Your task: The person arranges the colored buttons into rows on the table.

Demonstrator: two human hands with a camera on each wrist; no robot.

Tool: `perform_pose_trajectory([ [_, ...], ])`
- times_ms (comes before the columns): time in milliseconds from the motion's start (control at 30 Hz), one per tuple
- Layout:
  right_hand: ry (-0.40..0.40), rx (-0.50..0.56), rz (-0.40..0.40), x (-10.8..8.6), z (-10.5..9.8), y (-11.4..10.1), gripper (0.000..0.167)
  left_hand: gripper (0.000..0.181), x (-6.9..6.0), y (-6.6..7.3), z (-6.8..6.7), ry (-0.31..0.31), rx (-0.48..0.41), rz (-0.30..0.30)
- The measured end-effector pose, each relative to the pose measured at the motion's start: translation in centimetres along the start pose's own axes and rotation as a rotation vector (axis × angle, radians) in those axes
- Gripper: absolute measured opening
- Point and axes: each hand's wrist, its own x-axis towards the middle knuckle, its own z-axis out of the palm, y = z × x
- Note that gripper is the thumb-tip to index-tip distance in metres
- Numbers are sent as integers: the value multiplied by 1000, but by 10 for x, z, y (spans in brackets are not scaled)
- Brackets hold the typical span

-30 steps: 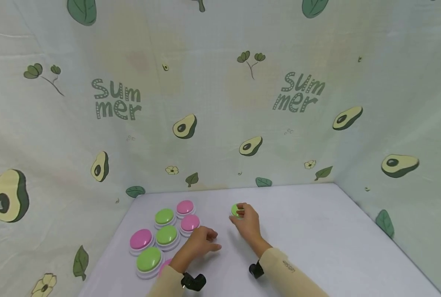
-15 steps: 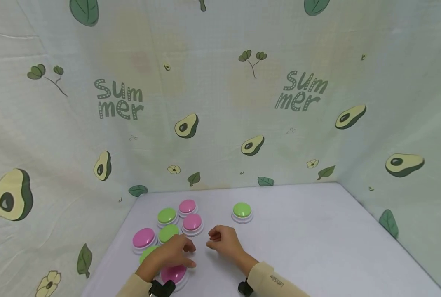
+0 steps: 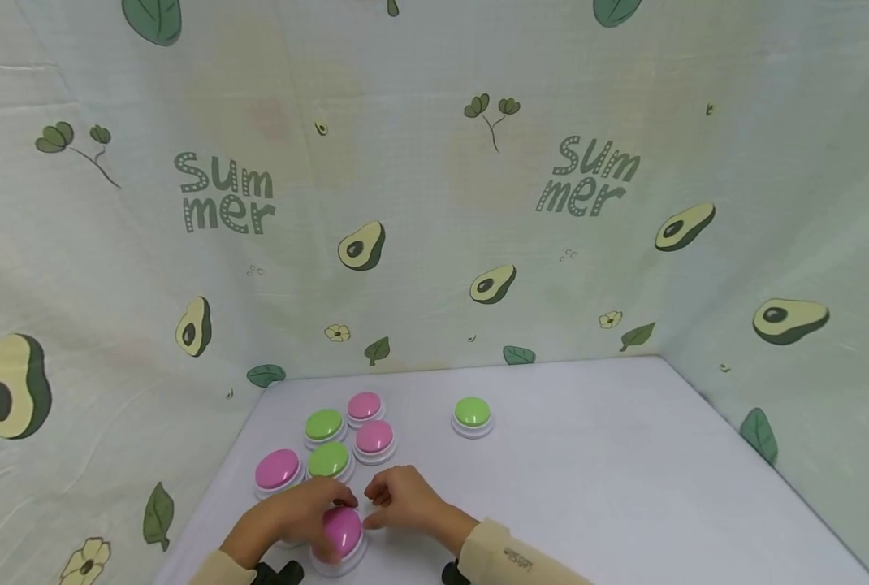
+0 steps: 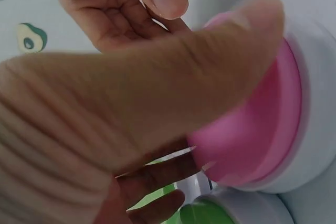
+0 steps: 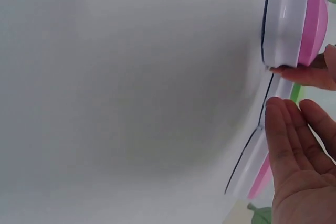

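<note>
A pink dome push button [image 3: 343,530] on a white round base stands near the table's front left. My left hand [image 3: 288,513] reaches round it from the left, fingers at its far side and thumb across its near side. In the left wrist view the thumb covers part of the pink dome [image 4: 252,145]. At the button's right, my right hand [image 3: 408,501] has its fingers loosely bent and holds nothing. The right wrist view has that hand [image 5: 302,156] apart from the pink button [image 5: 315,22], where a left fingertip touches the base's edge.
Several more push buttons cluster at the left, including a green one [image 3: 328,461] and pink ones [image 3: 277,470] [image 3: 373,437]. A single green button [image 3: 473,413] stands apart near the back middle. Avocado-print cloth [image 3: 420,203] hangs behind the white table [image 3: 610,463].
My right hand has left the far green button and come back toward the near pink one. My left hand has moved left and down and round that pink button.
</note>
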Motion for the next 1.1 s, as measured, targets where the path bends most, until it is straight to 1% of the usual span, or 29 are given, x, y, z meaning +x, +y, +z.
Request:
perform_pose_trajectory([
  [133, -14, -115, -8, 2, 6, -8, 34, 56, -4, -4, -1, 14, 29, 16],
  [267, -15, -221, -9, 4, 11, -16, 37, 60, -7, -9, -1, 36, 103, 33],
  [333, -14, -259, -10, 5, 14, -19, 38, 63, -8, -13, -1, 46, 124, 24],
  [400, -16, -282, -11, 6, 15, -21, 39, 65, -8, -16, -1, 49, 121, 12],
  [500, -26, -294, -18, 6, 18, -22, 37, 63, -8, -20, 0, 55, 83, 17],
  [633, -61, -311, -27, 5, 19, -23, 36, 57, -10, -24, 0, 70, 48, 36],
  [833, -99, -336, -22, 5, 20, -23, 43, 54, -11, -29, -1, 88, 38, 29],
  [967, -99, -315, -10, 5, 19, -21, 45, 56, -10, -34, 0, 102, 54, 37],
  [1100, -95, -270, 4, 4, 17, -16, 45, 56, -9, -38, 2, 117, 31, 39],
])
